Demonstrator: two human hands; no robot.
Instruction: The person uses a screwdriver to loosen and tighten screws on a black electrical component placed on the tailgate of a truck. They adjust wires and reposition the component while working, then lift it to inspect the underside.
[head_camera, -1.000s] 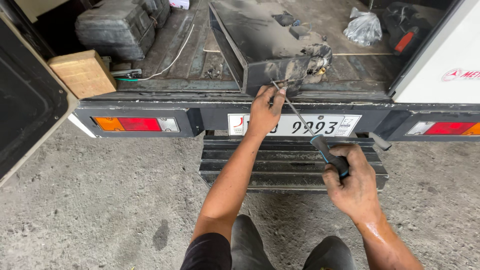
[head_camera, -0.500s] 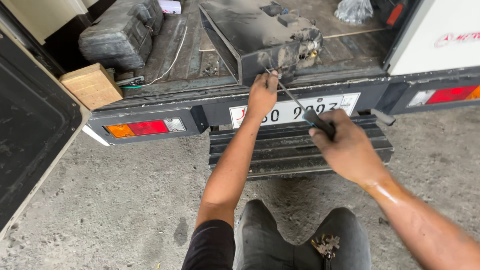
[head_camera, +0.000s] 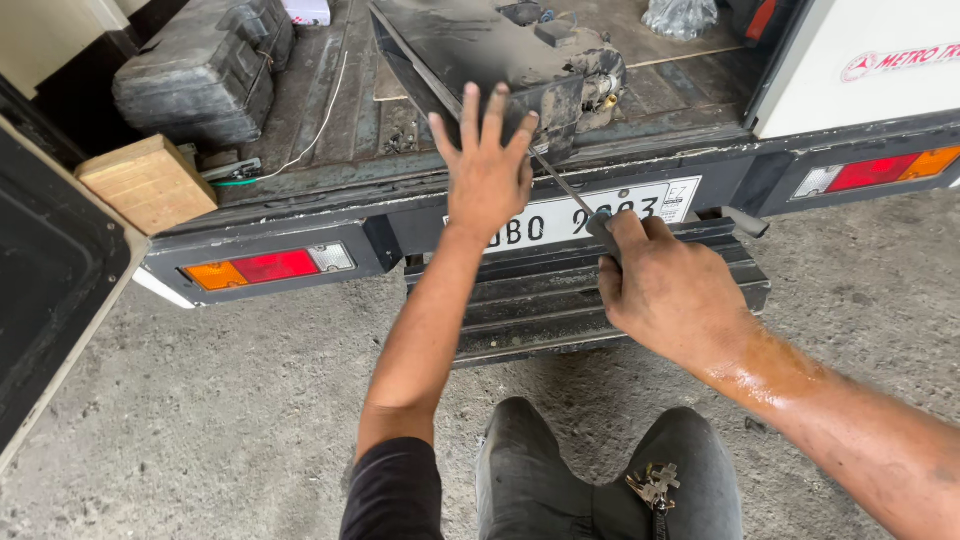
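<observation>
A dirty dark metal part (head_camera: 470, 45) with a greasy fitting at its right end lies on the open truck bed (head_camera: 330, 120), at the rear edge. My left hand (head_camera: 487, 170) is flat against the part's near face, fingers spread, holding nothing. My right hand (head_camera: 665, 290) grips the dark handle of a long screwdriver (head_camera: 560, 185). Its thin shaft runs up and left to the underside of the part, just beside my left hand.
A black case (head_camera: 205, 70) and a wooden block (head_camera: 148, 182) sit at the bed's left. A crumpled plastic bag (head_camera: 680, 15) lies at the back. Below are the tail lights (head_camera: 265, 268), a rear step (head_camera: 560, 300) and an open door (head_camera: 50, 280). Keys (head_camera: 655, 485) hang at my knee.
My left hand has let go of the part's lower edge and opened flat against it. My right hand has moved the screwdriver closer in. The view has shifted nearer to the truck.
</observation>
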